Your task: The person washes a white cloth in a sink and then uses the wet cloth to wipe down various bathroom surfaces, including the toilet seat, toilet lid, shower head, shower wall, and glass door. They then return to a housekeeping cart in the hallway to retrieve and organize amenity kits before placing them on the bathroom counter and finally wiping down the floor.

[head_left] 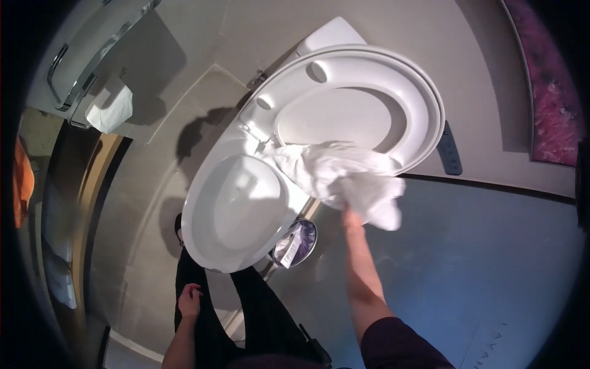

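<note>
My right hand [354, 216] is closed around a bunched white cloth [341, 173], which covers most of the fingers. The cloth lies against the lower edge of the raised toilet seat and lid [421, 99], near the hinges. Below the raised seat is the white toilet bowl [239, 212], its inside visible. My left hand [190, 300] hangs beside my dark trousers, fingers loosely curled, near the bowl's lower left; whether it is fully closed is hard to see.
A small lined waste bin [295, 244] with litter stands right of the bowl. A toilet paper roll [109, 106] hangs at the left wall, under a chrome-edged shelf. A remote-like control panel [449, 150] is on the wall. A blue-grey panel [461, 249] fills the right side.
</note>
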{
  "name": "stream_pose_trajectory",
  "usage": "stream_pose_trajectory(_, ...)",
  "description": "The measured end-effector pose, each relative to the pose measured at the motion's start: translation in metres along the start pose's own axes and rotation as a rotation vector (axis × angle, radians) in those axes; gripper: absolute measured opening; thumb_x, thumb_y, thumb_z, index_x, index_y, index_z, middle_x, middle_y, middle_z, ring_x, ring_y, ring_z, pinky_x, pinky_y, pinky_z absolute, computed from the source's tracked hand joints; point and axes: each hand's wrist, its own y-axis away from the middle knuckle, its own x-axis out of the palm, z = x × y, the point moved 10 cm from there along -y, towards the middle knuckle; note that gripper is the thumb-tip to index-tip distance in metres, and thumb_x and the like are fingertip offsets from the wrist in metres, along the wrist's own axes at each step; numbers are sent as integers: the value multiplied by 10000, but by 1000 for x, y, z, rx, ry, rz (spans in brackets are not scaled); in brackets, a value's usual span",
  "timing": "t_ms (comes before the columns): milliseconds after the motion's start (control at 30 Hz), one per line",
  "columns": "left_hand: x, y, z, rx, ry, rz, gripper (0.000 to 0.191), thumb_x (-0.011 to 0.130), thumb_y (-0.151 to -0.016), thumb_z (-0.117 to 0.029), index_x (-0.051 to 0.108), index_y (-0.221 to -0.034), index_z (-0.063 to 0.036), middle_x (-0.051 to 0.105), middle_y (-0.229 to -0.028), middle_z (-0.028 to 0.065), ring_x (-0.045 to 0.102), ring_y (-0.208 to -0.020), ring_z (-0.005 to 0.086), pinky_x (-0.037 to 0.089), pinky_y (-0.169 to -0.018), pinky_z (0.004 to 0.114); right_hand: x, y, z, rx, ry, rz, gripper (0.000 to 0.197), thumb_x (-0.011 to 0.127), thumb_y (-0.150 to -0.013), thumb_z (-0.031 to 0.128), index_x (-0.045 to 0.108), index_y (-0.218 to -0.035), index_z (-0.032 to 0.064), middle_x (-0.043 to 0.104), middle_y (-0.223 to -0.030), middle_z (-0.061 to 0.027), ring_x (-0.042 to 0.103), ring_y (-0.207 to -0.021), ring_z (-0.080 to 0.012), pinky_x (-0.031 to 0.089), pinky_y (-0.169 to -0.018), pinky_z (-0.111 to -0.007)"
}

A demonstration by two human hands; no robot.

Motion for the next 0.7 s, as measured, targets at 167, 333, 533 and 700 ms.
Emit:
stream_pose_trajectory(167, -11, 1, -9, 8, -37, 35, 148, 455, -841, -159, 579, -903, -107, 633, -709, 40, 615, -681, 200, 469, -652, 306, -8, 34, 50, -244, -302, -170, 389, 525, -809, 325, 530, -1153, 143, 519, -1110, -148, 390, -1167, -336, 282, -958, -459)
stream_pose_trajectory(333, -17, -1, 9, 10, 177, 46, 165, 428, -855, -124, 568, -909, -56, 624, -709, 67, 610, -679, 163, 466, -661, 288, -165, 22, 112, -331, 27, -580, 360, 543, -780, 308, 547, -1122, 196, 517, -1120, -110, 370, -1182, -345, 279, -945, -486)
stream_pose_trajectory(533, -5, -9, -3, -9, -55, 129, 169, 462, -849, -166, 573, -933, -70, 635, -740, 76, 626, -705, 177, 479, -664, 303, -154, -49, 170, -311, 555, -863, 342, 565, -745, 288, 568, -1086, 259, 513, -1132, -66, 346, -1201, -356, 277, -929, -518)
stream_pose_trajectory(700, -8, -23, -8, 9, 221, 195, 153, 476, -853, -129, 565, -950, -50, 614, -738, 63, 590, -669, 147, 474, -654, 273, -71, -27, 179, -444, 474, -377, 381, 582, -672, 134, 618, -1017, 292, 509, -1165, 14, 353, -1181, -370, 275, -951, -487)
